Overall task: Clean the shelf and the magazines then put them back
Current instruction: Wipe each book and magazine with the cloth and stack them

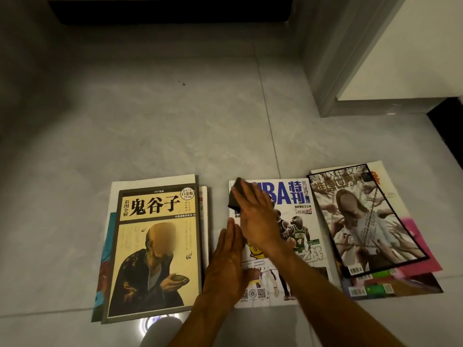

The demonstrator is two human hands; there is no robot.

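Three piles of magazines lie on the grey tiled floor (175, 126). The middle one is a white basketball magazine (300, 229). My right hand (255, 216) lies flat with straight fingers on a dark cloth (235, 196), pressing it against the magazine's top left corner. My left hand (225, 261) rests flat on the magazine's left edge, fingers straight. On the left sits a pile topped by a yellow book (155, 249) with a robed figure. To the right a fanned pile (370, 221) shows a cover with many reaching hands.
A dark recess (175, 11) runs along the wall at the top. A white cabinet or door panel (400, 51) with a grey frame stands at the upper right. A small dark speck (183, 83) lies on the floor. A light glare (155, 321) reflects near the bottom.
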